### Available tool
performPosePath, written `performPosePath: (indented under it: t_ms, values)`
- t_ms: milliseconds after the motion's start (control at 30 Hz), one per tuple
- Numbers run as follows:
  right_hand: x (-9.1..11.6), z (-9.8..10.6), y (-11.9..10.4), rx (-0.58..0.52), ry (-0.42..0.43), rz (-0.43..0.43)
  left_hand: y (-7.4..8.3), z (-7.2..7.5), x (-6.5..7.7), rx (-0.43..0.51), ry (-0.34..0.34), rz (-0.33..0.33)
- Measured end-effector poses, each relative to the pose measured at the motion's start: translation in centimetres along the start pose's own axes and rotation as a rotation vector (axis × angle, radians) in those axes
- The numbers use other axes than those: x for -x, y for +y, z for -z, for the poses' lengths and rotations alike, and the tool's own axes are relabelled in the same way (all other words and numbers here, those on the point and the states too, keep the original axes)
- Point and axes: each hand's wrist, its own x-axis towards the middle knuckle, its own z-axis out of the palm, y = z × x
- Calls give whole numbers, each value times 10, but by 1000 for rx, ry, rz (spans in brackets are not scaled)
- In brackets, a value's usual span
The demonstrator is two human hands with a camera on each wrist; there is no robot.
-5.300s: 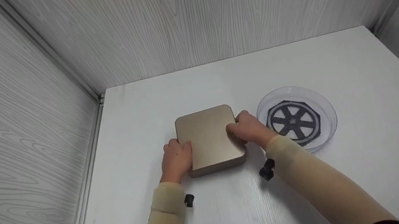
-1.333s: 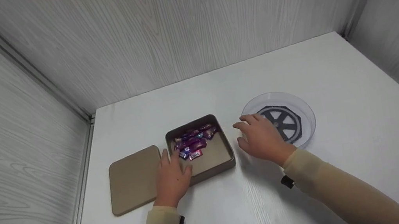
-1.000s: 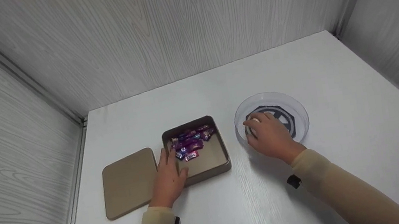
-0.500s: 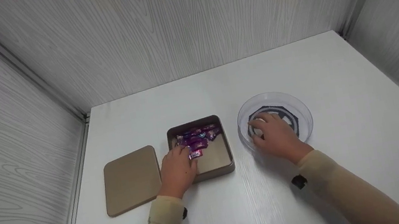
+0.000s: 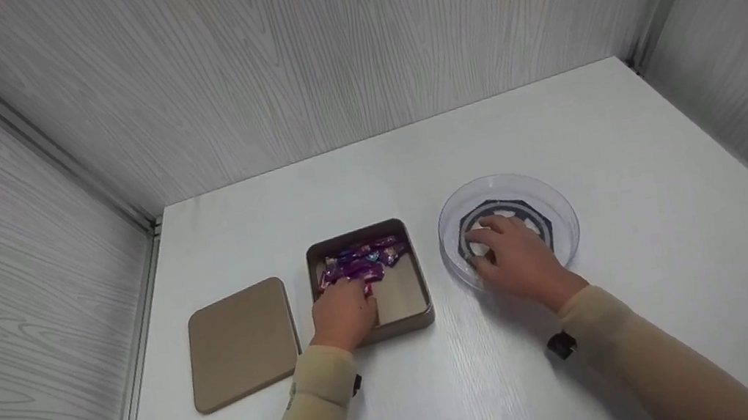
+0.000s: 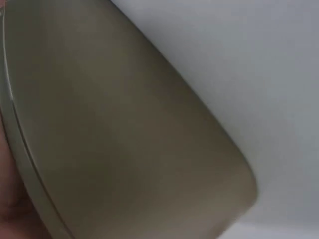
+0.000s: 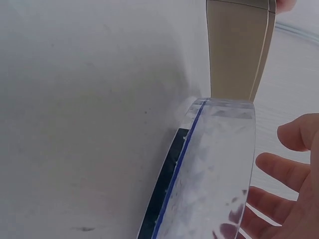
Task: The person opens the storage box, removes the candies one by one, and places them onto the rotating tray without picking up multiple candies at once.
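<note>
"When you looked nearest, what had just changed?"

"The bare left hand (image 5: pixel 344 311) had dipped into an open, square, bronze-coloured box (image 5: pixel 406 324); its fingertips were hidden, so I couldn't tell whether they gripped anything."

"And farther off?"

"The bare right hand (image 5: pixel 523 262), fingers curved apart, hung at a clear, round plastic dish (image 5: pixel 552 202). Shiny purple wrapped sweets (image 5: pixel 361 260) lay toward the box's far side; the work had seemingly reached them."

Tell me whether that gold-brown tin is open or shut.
The tin is open: its lid lies beside it on the white table, and wrapped candies show inside.
</note>
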Motion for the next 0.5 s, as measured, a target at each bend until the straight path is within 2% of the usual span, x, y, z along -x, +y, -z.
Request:
performPosePath:
  t_ms: [233,500]
  values:
    - [1,-5,2,1,16,23,2,-7,-8,-28,48,13]
    - [-3,-6,3,-6,6,20,4,-6,-12,-25,10,46]
